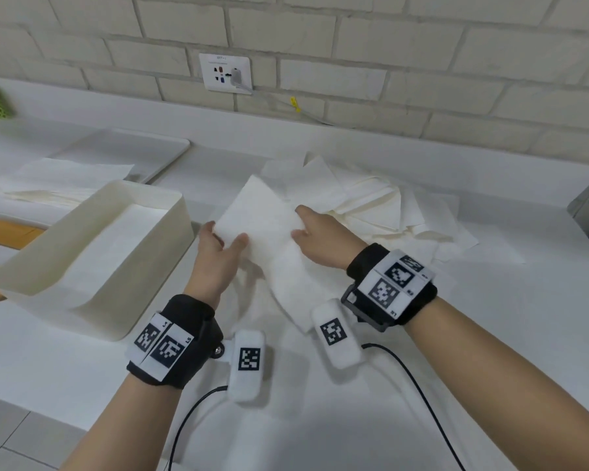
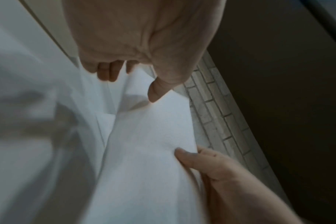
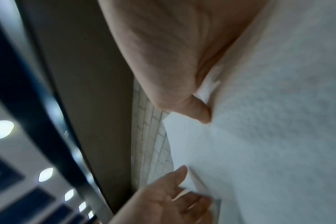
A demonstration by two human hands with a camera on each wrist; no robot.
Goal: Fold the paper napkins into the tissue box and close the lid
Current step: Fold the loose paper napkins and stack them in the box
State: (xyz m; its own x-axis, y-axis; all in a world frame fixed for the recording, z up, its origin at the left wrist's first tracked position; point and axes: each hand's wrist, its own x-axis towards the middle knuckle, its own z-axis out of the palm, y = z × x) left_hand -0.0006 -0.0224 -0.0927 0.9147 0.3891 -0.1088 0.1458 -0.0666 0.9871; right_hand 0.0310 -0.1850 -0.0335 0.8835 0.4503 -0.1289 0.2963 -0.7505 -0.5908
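Both hands hold one white paper napkin (image 1: 262,229) lifted off the bench, mid-fold, beside the open box.

The left hand (image 1: 218,256) pinches the napkin's near-left edge, thumb on top and fingers beneath, while the right hand (image 1: 320,236) grasps its right edge the same way; each grip is closed on the sheet, likely to keep it taut and square so the fold lands clean. The cream rectangular plastic tissue box (image 1: 170,212) stands open just left of the hands, with flat napkins already inside. A loose heap of unfolded white napkins (image 1: 381,205) lies behind the right hand on the white bench (image 1: 490,334); a neater stack (image 1: 55,185) sits beyond the box. Part of an orange-rimmed piece (image 1: 7,229), possibly the lid, shows at far left. Nothing blocks the short path to the box.
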